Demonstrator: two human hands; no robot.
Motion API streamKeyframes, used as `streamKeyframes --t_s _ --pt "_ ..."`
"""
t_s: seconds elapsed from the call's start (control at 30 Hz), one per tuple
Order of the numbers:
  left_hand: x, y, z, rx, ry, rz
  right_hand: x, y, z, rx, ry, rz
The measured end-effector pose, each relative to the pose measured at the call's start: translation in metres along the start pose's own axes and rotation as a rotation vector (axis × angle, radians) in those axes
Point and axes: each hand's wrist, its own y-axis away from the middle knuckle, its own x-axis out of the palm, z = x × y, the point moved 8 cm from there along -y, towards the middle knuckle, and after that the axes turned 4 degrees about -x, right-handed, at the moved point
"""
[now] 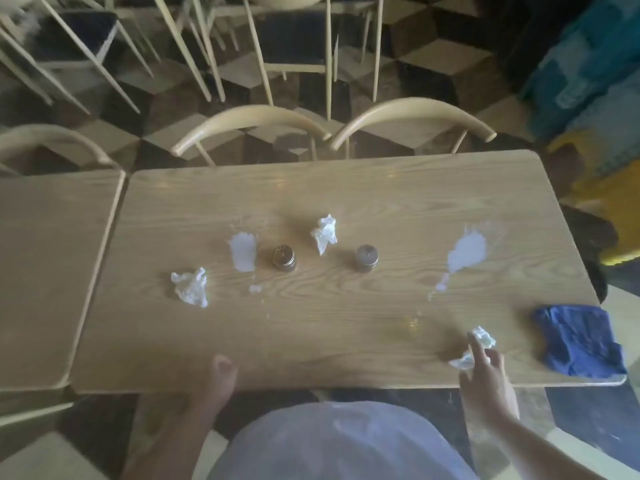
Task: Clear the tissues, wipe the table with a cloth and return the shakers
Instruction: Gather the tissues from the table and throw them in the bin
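Wooden counter point(346, 323) with rounded corners, seen from above; a second counter point(45, 271) butts against its left side.

Tissues: three crumpled white pieces. The left tissue point(190, 287) lies toward the left of the counter. The far tissue point(324, 233) lies past the two shakers, roughly between them. The near tissue point(479, 346) sits close to the front edge at the right, and the right hand point(485, 379) is on it, fingers partly curled over the paper (the frame is blurred here, so I cannot tell whether it is a firm pinch or only a touch).

Left hand point(216, 382): at the front edge of the counter, thumb lying on the top surface, the other fingers hidden below the edge; it grips the edge.

Shakers: the left shaker point(284, 258) and the right shaker point(367, 258) stand upright at mid-counter, well apart.

Spills: a white patch point(243, 255) just beside the left shaker on its left, and a larger white splash point(465, 254) to the right of the right shaker, with small drops trailing toward the front.

Cloth: a dark blue cloth point(581, 341) lies rumpled at the front right corner, near the right hand but apart from it.

Two curved chair backs point(412, 114) stand at the far side.
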Motion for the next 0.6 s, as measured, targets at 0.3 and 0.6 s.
streamKeyframes --t_s 0.3,0.6 --pt "0.051 0.051 -0.049 0.099 -0.223 0.192 -0.002 -0.055 -0.005 0.280 -0.185 0.099" --pt "-0.039 -0.027 -0.078 0.120 -0.117 -0.086 0.049 -0.049 0.028 0.366 -0.234 0.300"
